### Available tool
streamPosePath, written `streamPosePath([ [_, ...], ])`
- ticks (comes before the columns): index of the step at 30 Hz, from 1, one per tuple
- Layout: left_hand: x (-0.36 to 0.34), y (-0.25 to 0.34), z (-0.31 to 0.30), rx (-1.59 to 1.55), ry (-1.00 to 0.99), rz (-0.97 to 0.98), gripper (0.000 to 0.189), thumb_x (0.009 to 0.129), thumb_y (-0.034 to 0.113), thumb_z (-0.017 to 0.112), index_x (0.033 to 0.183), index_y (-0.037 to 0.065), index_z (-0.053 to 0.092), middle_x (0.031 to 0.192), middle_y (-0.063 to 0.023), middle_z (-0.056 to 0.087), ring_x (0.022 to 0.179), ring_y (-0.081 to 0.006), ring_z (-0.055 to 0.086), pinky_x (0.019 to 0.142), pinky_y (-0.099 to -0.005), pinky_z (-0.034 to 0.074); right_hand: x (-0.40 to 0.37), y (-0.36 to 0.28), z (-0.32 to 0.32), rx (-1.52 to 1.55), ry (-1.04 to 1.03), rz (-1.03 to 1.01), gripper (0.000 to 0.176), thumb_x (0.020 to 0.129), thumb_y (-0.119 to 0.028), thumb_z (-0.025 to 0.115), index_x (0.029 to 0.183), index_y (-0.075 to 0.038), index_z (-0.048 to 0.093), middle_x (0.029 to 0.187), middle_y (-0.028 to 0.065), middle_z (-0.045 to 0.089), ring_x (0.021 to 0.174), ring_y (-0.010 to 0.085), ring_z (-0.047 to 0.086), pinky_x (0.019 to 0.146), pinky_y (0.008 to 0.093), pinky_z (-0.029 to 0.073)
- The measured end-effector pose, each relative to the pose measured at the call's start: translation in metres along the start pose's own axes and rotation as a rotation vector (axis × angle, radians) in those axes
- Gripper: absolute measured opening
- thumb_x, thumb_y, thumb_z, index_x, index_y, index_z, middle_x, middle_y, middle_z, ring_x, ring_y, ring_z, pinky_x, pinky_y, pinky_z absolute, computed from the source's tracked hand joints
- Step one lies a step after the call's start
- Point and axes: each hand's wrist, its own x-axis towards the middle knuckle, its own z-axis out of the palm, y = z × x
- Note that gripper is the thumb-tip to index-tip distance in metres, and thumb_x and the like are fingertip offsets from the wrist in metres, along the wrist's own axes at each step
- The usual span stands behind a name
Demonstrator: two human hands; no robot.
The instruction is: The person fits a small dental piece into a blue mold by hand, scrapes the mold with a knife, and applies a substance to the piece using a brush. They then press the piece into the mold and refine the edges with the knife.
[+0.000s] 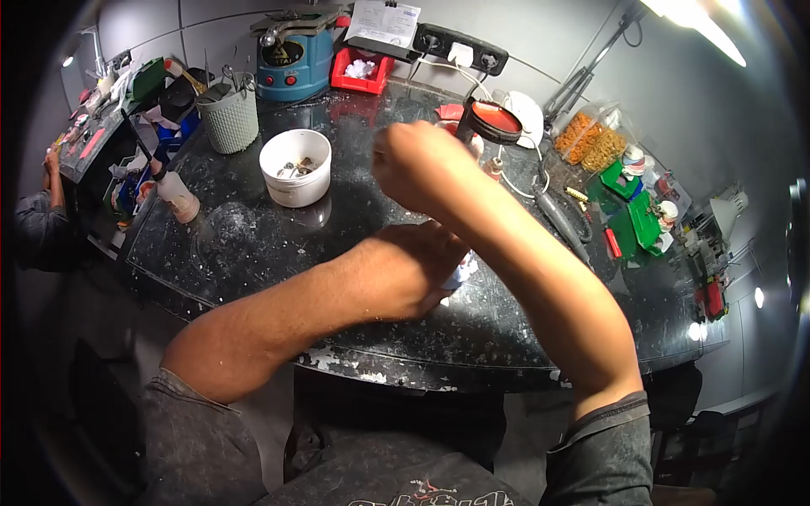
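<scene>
Dark printed shirt (388, 476) is noted nearest the camera, at the lower edge of view. Beyond it, the black, paint-flecked bench (523, 346) is spread across most of the view. Two bare forearms are held out over it; the right forearm (540, 253) is seen passing above the end of the left.

Right grip (418, 164): raised, fingers curled into a fist. Whether anything is enclosed cannot be told, the palm being turned away. Left grip (418, 261): held lower, fingers bent and apparently closed about a small pale piece. Finger contact is mostly hidden.

Blue machine (295, 63) is placed at the back of the bench, by the wall. White tub (295, 194) is stood left of the grips, small objects being seen inside. Dark tube (561, 223) is laid just right of the right forearm. Red-faced, black-rimmed disc (494, 118) is partly screened by the right wrist.

Pale piece (462, 271): located at the left fingertips, beneath the right forearm, partly covered.

Risks, judged: the piece could be dropped if the left fingers were slackened; contact could be misplaced, sight being blocked by the forearm; the disc could be knocked by a careless swing of the right wrist.
</scene>
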Motion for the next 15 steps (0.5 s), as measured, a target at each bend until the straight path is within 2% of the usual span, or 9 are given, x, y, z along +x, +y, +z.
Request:
streamPosePath([
  [3,-0.001,0.001,0.003,-0.037,0.097,0.075,0.049,0.083,0.021,0.072,0.124,-0.002,0.054,0.114,-0.0246,0.062,0.106,-0.0398,0.062,0.097,-0.0472,0.050,0.045,-0.003,0.019,-0.051,-0.052,0.052,0.023,0.084,-0.013,0.060,0.096,-0.002,0.075,0.100,0.0252,0.071,0.098,0.0383,0.070,0.084,0.0457,0.057],
  [5,-0.001,0.005,0.000,-0.046,0.046,-0.046,0.048,0.082,0.019,0.072,0.122,-0.002,0.056,0.112,-0.0243,0.062,0.105,-0.0413,0.062,0.097,-0.0477,0.049,0.071,0.003,0.044,-0.153,-0.046,-0.056,0.023,0.085,-0.012,0.058,0.096,0.001,0.075,0.102,0.0254,0.071,0.099,0.0373,0.070,0.085,0.0447,0.057],
  [6,-0.006,0.003,0.005,-0.021,0.147,0.014,0.031,0.082,0.013,0.066,0.109,-0.001,0.062,0.106,-0.0226,0.064,0.099,-0.0384,0.063,0.086,-0.0453,0.055,0.081,0.002,0.055,-0.108,0.001,-0.022,0.023,0.085,-0.012,0.058,0.096,0.000,0.075,0.103,0.0250,0.071,0.100,0.0368,0.070,0.086,0.0440,0.057],
  [7,-0.005,0.000,0.011,-0.036,0.173,0.020,0.030,0.081,0.012,0.067,0.108,0.000,0.063,0.106,-0.0225,0.065,0.097,-0.0382,0.063,0.086,-0.0461,0.054,0.088,0.003,0.061,-0.080,0.051,0.018,0.023,0.085,-0.011,0.058,0.097,0.000,0.075,0.104,0.0247,0.071,0.101,0.0364,0.070,0.088,0.0433,0.057],
  [9,-0.003,0.008,0.004,-0.022,0.114,-0.002,0.033,0.080,0.014,0.069,0.109,0.000,0.063,0.107,-0.0223,0.064,0.099,-0.0386,0.063,0.088,-0.0467,0.053,0.089,0.000,0.056,-0.050,0.058,0.032,0.024,0.085,-0.010,0.058,0.099,-0.001,0.075,0.104,0.0239,0.071,0.101,0.0365,0.070,0.089,0.0423,0.057],
  [11,-0.006,0.014,-0.003,-0.025,0.119,0.075,0.035,0.079,0.017,0.071,0.109,0.000,0.064,0.108,-0.0222,0.064,0.101,-0.0395,0.062,0.092,-0.0468,0.051,0.084,-0.004,0.053,-0.019,0.076,0.029,0.025,0.085,-0.011,0.059,0.102,-0.001,0.075,0.104,0.0229,0.072,0.101,0.0368,0.070,0.088,0.0425,0.057],
  [13,-0.006,0.019,-0.009,-0.010,0.071,0.079,0.046,0.079,0.019,0.073,0.116,-0.003,0.061,0.110,-0.0244,0.065,0.105,-0.0419,0.062,0.093,-0.0489,0.050,0.075,-0.005,0.052,0.024,0.092,0.044,0.026,0.085,-0.011,0.059,0.103,-0.002,0.074,0.105,0.0222,0.072,0.101,0.0357,0.070,0.089,0.0424,0.056],
  [14,-0.008,0.021,-0.009,-0.007,0.082,0.091,0.037,0.078,0.020,0.072,0.108,-0.001,0.065,0.108,-0.0233,0.064,0.103,-0.0401,0.061,0.094,-0.0473,0.049,0.073,-0.005,0.053,0.011,0.094,0.035,0.026,0.085,-0.012,0.059,0.103,-0.003,0.075,0.106,0.0214,0.072,0.102,0.0347,0.070,0.089,0.0417,0.056],
  [15,-0.005,0.026,-0.015,0.010,0.068,0.100,0.036,0.078,0.020,0.071,0.107,-0.001,0.066,0.107,-0.0242,0.064,0.103,-0.0402,0.061,0.094,-0.0478,0.049,0.076,-0.005,0.057,-0.003,0.096,0.025,0.026,0.085,-0.012,0.060,0.104,-0.003,0.075,0.107,0.0206,0.072,0.103,0.0337,0.071,0.089,0.0409,0.057],
])
